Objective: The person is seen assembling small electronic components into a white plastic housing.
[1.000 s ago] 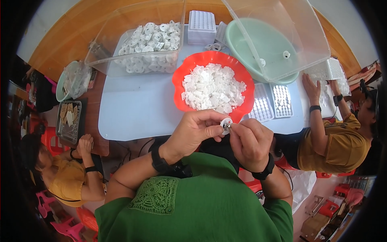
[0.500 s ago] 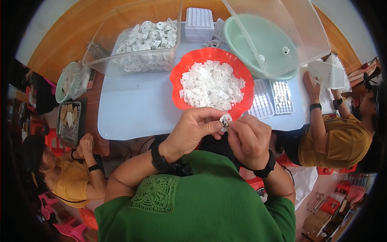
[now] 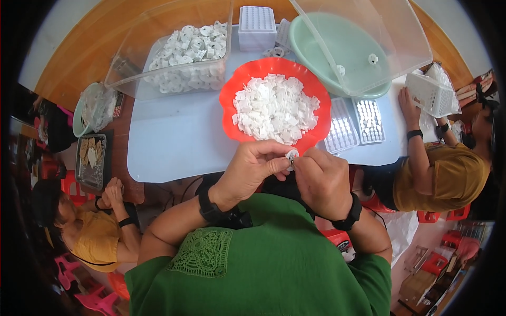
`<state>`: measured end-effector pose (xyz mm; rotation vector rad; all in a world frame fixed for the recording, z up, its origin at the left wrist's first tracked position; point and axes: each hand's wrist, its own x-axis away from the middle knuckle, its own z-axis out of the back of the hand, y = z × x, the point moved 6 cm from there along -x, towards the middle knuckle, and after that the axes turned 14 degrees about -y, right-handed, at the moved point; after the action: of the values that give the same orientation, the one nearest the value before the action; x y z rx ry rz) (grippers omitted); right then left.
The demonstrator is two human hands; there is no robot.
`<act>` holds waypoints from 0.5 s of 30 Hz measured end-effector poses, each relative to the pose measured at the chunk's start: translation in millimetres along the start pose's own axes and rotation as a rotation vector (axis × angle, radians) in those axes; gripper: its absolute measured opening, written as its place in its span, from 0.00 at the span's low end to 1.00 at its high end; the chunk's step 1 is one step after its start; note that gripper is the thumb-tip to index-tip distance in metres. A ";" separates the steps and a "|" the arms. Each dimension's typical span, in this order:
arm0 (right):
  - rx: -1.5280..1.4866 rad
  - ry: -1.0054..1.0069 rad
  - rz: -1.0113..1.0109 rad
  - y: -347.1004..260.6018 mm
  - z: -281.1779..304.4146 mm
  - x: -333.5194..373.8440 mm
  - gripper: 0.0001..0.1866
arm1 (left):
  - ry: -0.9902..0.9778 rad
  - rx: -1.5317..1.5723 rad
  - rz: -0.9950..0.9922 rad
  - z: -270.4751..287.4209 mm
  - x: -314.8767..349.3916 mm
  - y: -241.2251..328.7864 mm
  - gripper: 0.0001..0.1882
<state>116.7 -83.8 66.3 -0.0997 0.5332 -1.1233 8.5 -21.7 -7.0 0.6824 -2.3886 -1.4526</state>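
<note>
Between thumb and fingers, my left hand pinches a small round white plastic part at the near rim of the red bowl. My right hand is closed against the part's right side, its fingertips pressed together at a tiny metallic piece too small to make out. Just beyond both hands, the red wavy-rimmed bowl holds a heap of small flat white plastic pieces. A clear plastic bin at the far left contains many similar round white parts.
A pale green basin with a few round parts stands far right, a clear lid leaning over it. Trays of small shiny pieces lie right of the bowl. White stacked trays stand behind. Co-workers sit left and right.
My right hand has shifted slightly left, its fingers now closer over the round part. At right, the co-worker's white perforated basket has tilted a little.
</note>
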 end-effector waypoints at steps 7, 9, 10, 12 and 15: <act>-0.109 -0.092 -0.052 12.9 -1.7 -1.2 0.06 | -0.017 -0.071 0.030 -0.7 -2.3 2.0 0.12; -0.180 -0.070 -0.058 19.5 1.6 -3.2 0.06 | -0.031 -0.107 0.028 -3.0 -1.9 3.1 0.12; -0.249 -0.048 -0.061 21.7 3.3 -3.2 0.06 | -0.032 -0.108 0.032 -3.4 -1.7 4.0 0.12; -0.286 -0.029 -0.097 23.2 5.5 -2.8 0.07 | -0.053 -0.118 0.016 -4.6 -4.4 8.3 0.12; -0.347 -0.011 -0.207 26.3 9.5 0.3 0.10 | -0.064 -0.098 -0.027 -4.3 -3.6 7.9 0.13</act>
<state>143.0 -74.2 65.7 -0.4707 0.7165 -1.2206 11.6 -20.0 2.0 0.6565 -2.3455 -1.6140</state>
